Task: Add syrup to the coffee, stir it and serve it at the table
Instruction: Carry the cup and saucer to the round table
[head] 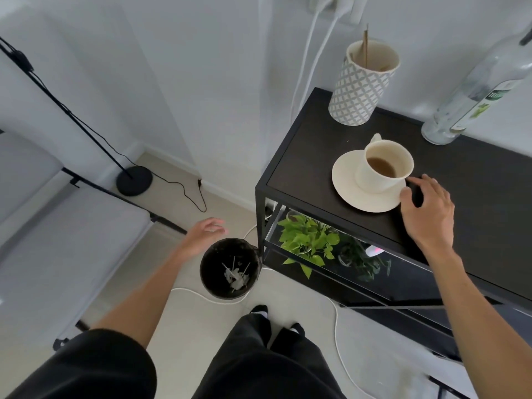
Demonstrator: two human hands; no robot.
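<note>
on the black shelf: coffee ready for pickup, serving not yet done

on the black metal-framed shelf unit (322, 156) a cream ceramic cup (384, 165) stands upright on a cream round saucer (359, 194), near the front left corner of the top. the cup holds a small amount of brown coffee (381, 167). a clear glass syrup bottle with a green label (475, 90) stands at the back right, well apart from the cup. a patterned white-and-grey holder (359, 84) with thin wooden stir sticks stands at the back left.

the right hand (429, 214) rests at the saucer's right edge, fingers loosely curled and slightly spread, fingertips touching or just beside the rim; no firm pinch is visible. the left hand (205, 234) hangs open over the round black bin (230, 269) on the floor, fingers relaxed and spread, holding nothing. used sticks lie in the bin.

judgement: no stick stands in the cup, so syrup and stirring appear complete. remaining: grip the saucer, lift, carry to the table.
</note>
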